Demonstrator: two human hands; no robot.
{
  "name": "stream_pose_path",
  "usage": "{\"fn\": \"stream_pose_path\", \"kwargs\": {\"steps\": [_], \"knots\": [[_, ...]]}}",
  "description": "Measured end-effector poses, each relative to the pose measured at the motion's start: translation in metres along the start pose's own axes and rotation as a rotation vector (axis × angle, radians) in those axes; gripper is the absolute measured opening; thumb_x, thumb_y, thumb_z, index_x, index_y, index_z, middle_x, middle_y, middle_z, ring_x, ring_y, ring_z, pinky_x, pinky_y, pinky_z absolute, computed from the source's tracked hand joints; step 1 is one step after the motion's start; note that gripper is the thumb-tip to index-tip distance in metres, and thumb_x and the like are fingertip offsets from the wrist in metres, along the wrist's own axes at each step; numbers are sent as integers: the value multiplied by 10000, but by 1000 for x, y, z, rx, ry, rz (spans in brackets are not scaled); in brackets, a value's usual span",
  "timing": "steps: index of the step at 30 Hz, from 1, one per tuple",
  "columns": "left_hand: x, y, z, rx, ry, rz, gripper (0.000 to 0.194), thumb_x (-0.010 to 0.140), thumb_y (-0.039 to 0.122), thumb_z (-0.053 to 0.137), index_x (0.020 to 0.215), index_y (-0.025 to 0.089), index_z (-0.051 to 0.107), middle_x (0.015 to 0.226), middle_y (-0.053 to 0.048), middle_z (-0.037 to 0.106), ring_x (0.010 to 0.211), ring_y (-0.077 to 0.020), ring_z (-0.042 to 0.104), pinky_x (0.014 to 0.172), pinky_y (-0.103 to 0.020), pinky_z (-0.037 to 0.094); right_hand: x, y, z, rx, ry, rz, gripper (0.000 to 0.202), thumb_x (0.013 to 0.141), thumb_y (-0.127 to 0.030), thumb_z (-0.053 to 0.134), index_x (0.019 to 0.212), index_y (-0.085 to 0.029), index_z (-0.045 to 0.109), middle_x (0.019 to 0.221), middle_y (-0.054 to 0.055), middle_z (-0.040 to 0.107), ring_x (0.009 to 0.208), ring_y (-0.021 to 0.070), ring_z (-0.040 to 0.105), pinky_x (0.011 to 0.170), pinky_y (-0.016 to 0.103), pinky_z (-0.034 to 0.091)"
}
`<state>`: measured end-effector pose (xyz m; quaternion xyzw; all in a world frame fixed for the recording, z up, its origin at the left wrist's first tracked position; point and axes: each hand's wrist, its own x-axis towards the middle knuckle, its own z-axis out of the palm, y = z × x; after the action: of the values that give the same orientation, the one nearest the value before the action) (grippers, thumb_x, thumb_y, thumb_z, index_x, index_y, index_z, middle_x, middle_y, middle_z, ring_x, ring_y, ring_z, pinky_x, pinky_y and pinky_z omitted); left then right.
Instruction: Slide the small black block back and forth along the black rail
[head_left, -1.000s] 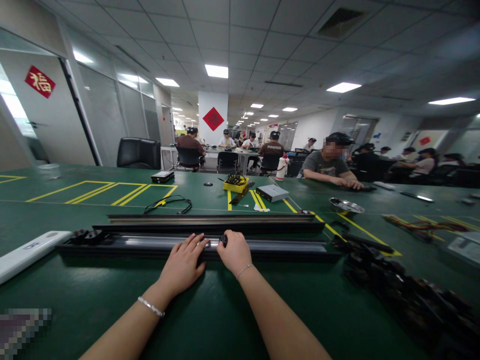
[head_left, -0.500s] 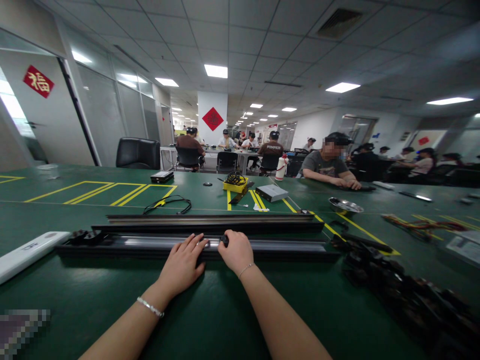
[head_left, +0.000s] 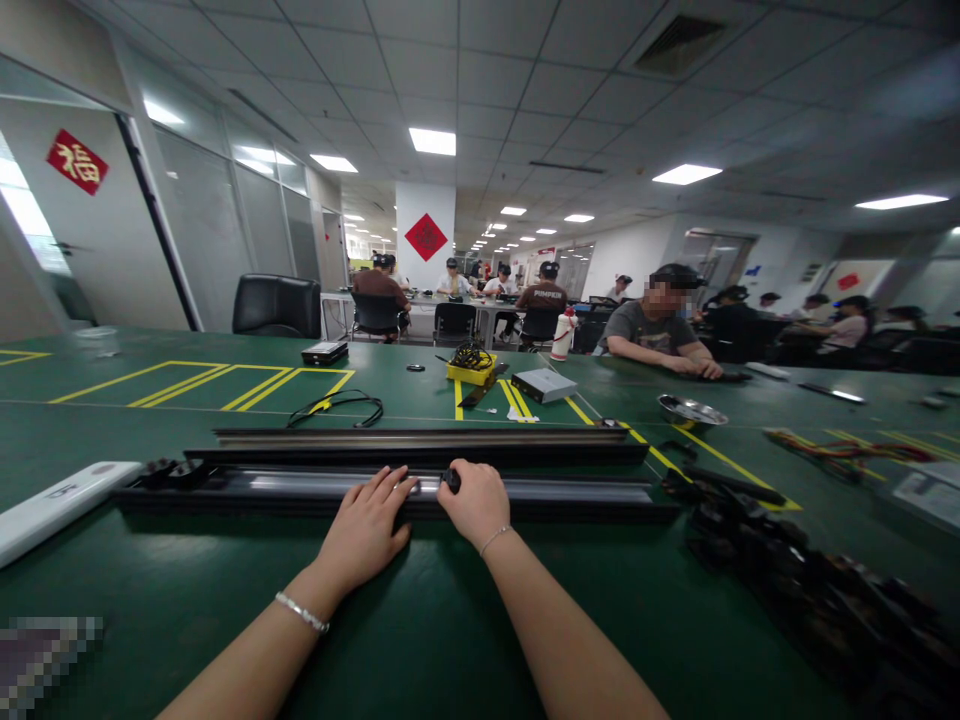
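A long black rail (head_left: 570,494) with a shiny strip along its channel lies crosswise on the green table in front of me. My left hand (head_left: 366,525) rests on its middle, palm down, with fingers stretched over the strip. Just to the right, my right hand (head_left: 480,503) is closed round a small black part (head_left: 452,480) at the rail; the fingers hide most of it. Several small black pieces (head_left: 171,472) sit at the rail's left end. Behind it lies a second black rail (head_left: 420,440), parallel and untouched.
A white oblong case (head_left: 64,508) lies at the left. Black parts (head_left: 810,580) are heaped at the right. Farther back are a black cable (head_left: 337,402), a yellow box (head_left: 470,367), a grey box (head_left: 544,385) and a metal bowl (head_left: 691,410). A person (head_left: 664,325) sits across the table.
Almost nothing differs. My right hand and the small black part have shifted very slightly to the right; my left hand stays in place.
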<state>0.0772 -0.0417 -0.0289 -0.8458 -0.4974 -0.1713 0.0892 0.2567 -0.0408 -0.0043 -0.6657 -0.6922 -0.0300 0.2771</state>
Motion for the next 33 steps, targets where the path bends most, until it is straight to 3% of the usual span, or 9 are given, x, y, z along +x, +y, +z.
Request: {"fn": "stream_pose_path", "kwargs": {"steps": [33], "knots": [[1,-1,2,-9,10,-1,558,748,292,487,1298,299,396,1408,-3,396,1305,-224,309,1003,-404,282,2,4,-6,-12,-72,-9,183,778,-289,483,879,-193,601,822,52,639,828,181,553,722,248,360]]}}
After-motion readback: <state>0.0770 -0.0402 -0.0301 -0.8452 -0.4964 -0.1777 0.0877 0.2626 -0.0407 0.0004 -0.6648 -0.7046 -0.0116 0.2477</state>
